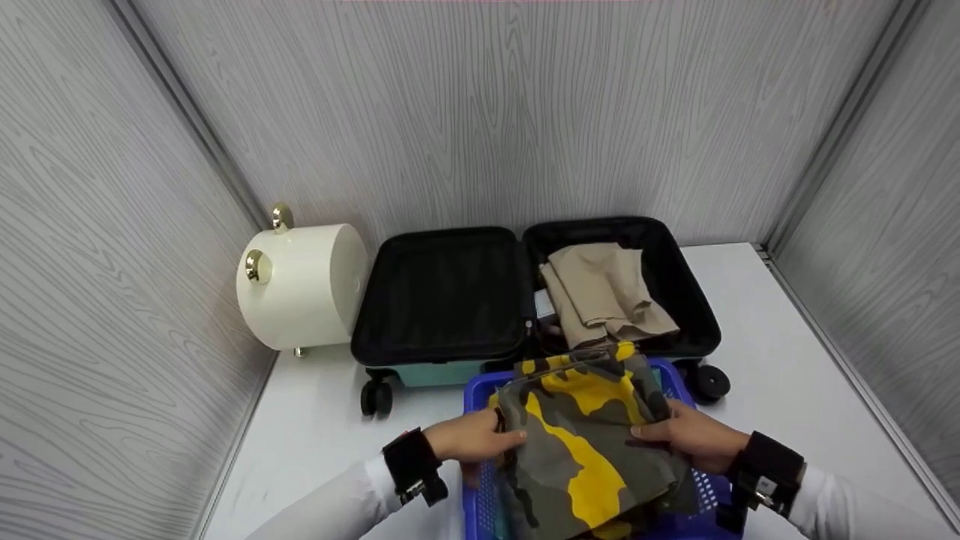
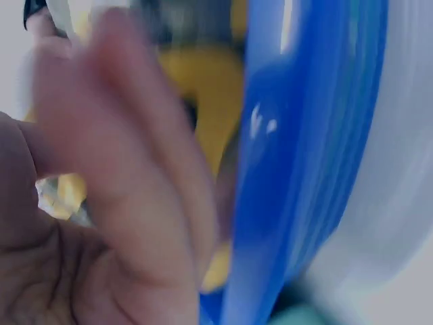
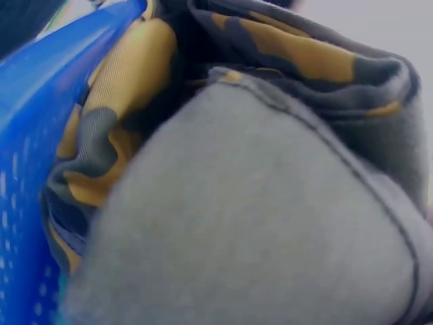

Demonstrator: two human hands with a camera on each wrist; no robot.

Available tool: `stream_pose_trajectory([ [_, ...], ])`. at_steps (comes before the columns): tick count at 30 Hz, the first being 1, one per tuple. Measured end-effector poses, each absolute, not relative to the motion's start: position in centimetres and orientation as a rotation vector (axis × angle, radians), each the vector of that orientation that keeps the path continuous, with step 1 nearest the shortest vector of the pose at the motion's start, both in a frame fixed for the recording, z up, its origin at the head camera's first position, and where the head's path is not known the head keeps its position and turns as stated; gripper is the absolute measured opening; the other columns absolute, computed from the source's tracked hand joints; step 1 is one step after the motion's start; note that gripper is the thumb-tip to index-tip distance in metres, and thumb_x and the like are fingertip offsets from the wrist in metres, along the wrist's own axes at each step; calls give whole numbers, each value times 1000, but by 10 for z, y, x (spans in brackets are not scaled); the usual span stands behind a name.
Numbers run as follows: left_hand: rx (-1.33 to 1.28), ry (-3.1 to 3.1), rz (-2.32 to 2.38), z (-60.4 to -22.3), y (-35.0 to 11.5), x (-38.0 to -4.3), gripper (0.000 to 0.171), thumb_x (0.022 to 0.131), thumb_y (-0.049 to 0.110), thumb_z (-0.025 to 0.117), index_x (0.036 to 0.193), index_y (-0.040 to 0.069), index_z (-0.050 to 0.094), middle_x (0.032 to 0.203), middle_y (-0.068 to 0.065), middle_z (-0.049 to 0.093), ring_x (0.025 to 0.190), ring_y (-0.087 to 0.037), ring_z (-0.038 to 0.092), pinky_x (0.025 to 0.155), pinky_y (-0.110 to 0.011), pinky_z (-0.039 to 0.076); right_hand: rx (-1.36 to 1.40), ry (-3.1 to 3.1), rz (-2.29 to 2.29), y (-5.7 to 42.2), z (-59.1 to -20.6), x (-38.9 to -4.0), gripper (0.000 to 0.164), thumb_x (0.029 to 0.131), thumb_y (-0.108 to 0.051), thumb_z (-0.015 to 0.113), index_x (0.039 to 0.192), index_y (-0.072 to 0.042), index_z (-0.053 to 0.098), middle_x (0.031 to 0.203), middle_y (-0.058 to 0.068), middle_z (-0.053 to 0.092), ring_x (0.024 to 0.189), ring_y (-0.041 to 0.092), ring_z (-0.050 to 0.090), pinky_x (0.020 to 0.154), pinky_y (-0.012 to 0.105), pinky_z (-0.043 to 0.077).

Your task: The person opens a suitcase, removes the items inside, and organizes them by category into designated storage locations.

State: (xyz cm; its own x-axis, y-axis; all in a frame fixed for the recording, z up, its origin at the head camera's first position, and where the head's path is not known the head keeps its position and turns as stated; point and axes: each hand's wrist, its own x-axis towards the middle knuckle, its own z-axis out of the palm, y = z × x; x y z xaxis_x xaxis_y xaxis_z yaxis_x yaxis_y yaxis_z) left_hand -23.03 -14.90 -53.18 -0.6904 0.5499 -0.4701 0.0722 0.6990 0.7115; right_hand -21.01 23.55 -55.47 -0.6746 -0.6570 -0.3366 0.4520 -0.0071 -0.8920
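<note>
1. The camouflage cloth [image 1: 585, 442], folded into a bundle, lay over the blue basket [image 1: 478, 390] at the near side of the surface [image 1: 757, 322]. Whether it rested on the basket's contents or was raised clear of them could not be told.
2. The left hand [image 1: 474, 437] grasped the bundle's left edge, thumb on top; its fingers were blurred beside the basket rim in the left wrist view.
3. The right hand [image 1: 694, 435] gripped the opposite edge, its thumb also on top. The right wrist view was mostly filled by cloth beside the basket wall.
4. The step in hand looked like taking hold of, or squaring up, the folded bundle with both hands.
5. Beyond the basket, the suitcase [image 1: 442, 292] lay spread out flat. Its right half held a beige cloth [image 1: 596, 289]; its left half showed black lining. A cream canister [image 1: 296, 289] sat at its left.
6. Any lift from there would call for matched grips on both edges, the underside supported so the folds did not slip, and enough height to clear the basket rim and the suitcase's near edge.
</note>
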Motion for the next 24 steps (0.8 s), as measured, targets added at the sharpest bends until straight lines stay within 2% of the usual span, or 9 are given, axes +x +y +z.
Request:
stream_pose_trajectory([
  [1, 460, 2202, 902, -535, -147, -228, 55, 109, 48, 63, 130, -3, 66, 119, -16, 72, 94, -21, 76, 91, -39, 63, -210, 1486, -1774, 236, -555, -210, 58, 111, -9, 59, 160, 4, 30, 140, 13, 65, 127, 25, 71, 107, 45, 60],
  [3, 447, 2198, 927, -541, -142, -223, 86, 104, 42, 70, 163, -9, 32, 158, -29, 49, 134, -32, 64, 117, -47, 50, -194, 1527, -1734, 237, -556, -209, 63, 111, -9, 59, 162, 6, 24, 143, 15, 62, 127, 25, 70, 107, 44, 60],
  [5, 443, 2251, 896, -546, -137, -219, 112, 99, 40, 77, 167, -13, 6, 172, -36, 25, 155, -38, 44, 127, -48, 39, -189, 1597, -1678, 237, -557, -209, 67, 111, -7, 58, 163, 9, 20, 147, 18, 59, 126, 25, 69, 106, 43, 60],
  [8, 452, 2391, 776, -553, -129, -215, 121, 94, 40, 84, 165, -18, 5, 162, -40, 42, 142, -40, 59, 117, -46, 50, -199, 1724, -1598, 236, -559, -208, 65, 109, -4, 56, 161, 13, 22, 147, 22, 56, 123, 24, 67, 103, 40, 60],
  [11, 483, 2526, 599, -557, -120, -212, 119, 91, 43, 87, 165, -17, 16, 145, -35, 63, 122, -38, 72, 103, -44, 59, -209, 1817, -1547, 234, -562, -208, 55, 108, -1, 55, 156, 14, 32, 142, 21, 61, 117, 22, 67, 97, 37, 61],
  [15, 541, 2654, 412, -559, -111, -210, 106, 89, 46, 90, 158, -13, 37, 126, -27, 74, 106, -37, 76, 93, -44, 62, -239, 1972, -1442, 233, -559, -209, 44, 107, -3, 59, 145, 13, 46, 130, 19, 66, 109, 22, 67, 92, 34, 60],
  [17, 579, 2718, 322, -557, -108, -209, 90, 87, 50, 91, 144, -8, 51, 113, -22, 75, 94, -34, 76, 83, -44, 63, -248, 2115, -1366, 233, -550, -209, 49, 105, -8, 65, 145, 13, 46, 131, 22, 64, 110, 24, 65, 90, 35, 58],
  [20, 681, 2797, 200, -553, -103, -207, 71, 85, 52, 91, 124, 3, 58, 100, -14, 69, 80, -26, 70, 70, -41, 60, -290, 2404, -1251, 233, -534, -208, 60, 102, -15, 74, 145, 14, 43, 126, 27, 65, 105, 27, 65, 85, 37, 56],
  [24, 888, 2787, 48, -547, -95, -208, 68, 91, 55, 85, 131, 6, 60, 114, -11, 65, 94, -23, 68, 78, -39, 61, -402, 2646, -1196, 230, -519, -209, 41, 100, -21, 79, 121, 5, 57, 96, 14, 65, 79, 20, 61, 66, 31, 51],
])
